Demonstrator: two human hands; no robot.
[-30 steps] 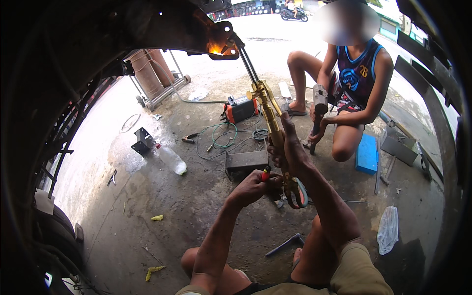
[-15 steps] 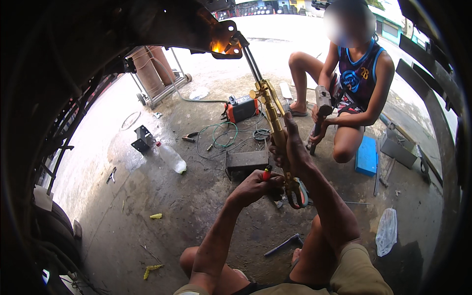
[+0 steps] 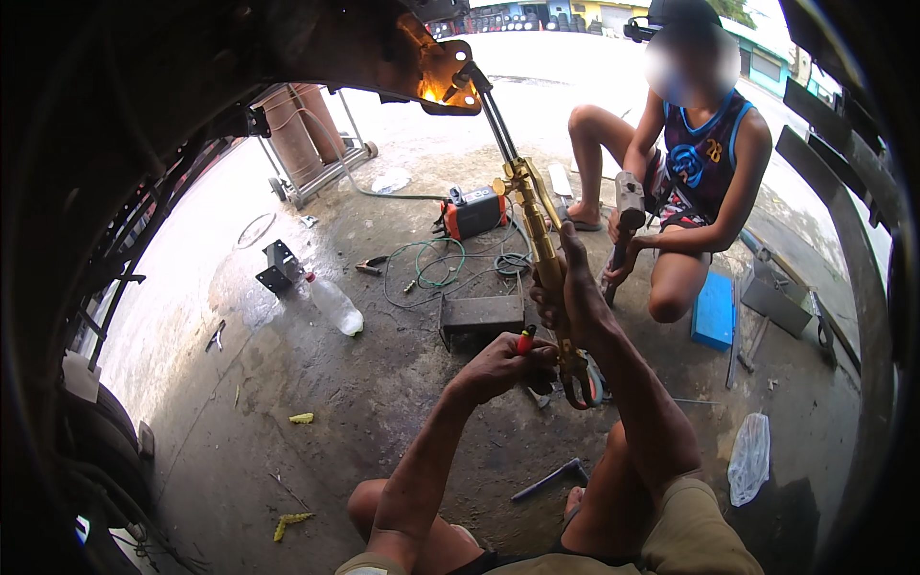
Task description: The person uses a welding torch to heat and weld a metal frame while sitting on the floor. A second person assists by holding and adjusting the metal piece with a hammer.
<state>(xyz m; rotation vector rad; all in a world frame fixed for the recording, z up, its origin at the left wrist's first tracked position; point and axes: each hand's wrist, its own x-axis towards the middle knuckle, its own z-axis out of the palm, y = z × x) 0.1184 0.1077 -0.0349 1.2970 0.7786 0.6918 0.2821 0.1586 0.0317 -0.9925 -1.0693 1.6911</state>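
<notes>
My right hand (image 3: 570,283) is closed around a brass cutting torch (image 3: 532,206) with long metal tubes reaching up to a dark steel bracket (image 3: 450,81), where orange flame glows beside the torch tip. Below it, my left hand (image 3: 503,369) is closed on a small red, yellow-tipped object (image 3: 526,340), perhaps a lighter, close against the torch's lower fittings. A dark steel channel piece (image 3: 479,314) lies on the floor behind my hands.
A co-worker (image 3: 704,172) squats right, holding a sledgehammer (image 3: 630,199). Gas cylinders (image 3: 292,139) stand on a cart. A welding machine (image 3: 476,215), hoses, a plastic bottle (image 3: 335,305), a blue box (image 3: 711,311) and tools lie around. Dark vehicle parts frame both sides.
The orange glow on the bracket looks brighter and wider. The co-worker's head has dipped slightly. A motorbike seen in the background earlier has left view. My hands keep their grips.
</notes>
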